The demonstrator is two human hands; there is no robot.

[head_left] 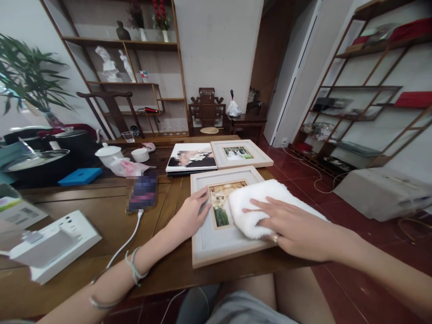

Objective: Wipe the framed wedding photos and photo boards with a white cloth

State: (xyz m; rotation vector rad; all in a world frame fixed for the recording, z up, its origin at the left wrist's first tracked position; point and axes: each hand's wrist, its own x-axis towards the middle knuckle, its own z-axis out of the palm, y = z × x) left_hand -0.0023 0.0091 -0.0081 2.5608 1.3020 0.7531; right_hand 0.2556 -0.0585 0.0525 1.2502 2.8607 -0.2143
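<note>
A pale wooden picture frame (216,245) with a small photo in it lies flat at the table's near edge. My left hand (192,213) rests on the frame's left side, fingers stretched flat. My right hand (286,225) lies palm down on a fluffy white cloth (249,202), pressing it onto the frame's right half, fingers stretched out. The cloth covers the frame's right edge. A ring shows on my right hand.
Behind lie a second framed photo (241,154) and a photo album (191,158). A phone (142,192) on a white cable sits left, beside a white power strip (62,245), a blue box (80,176), white cups, pots and a plant. Shelves stand at back and right.
</note>
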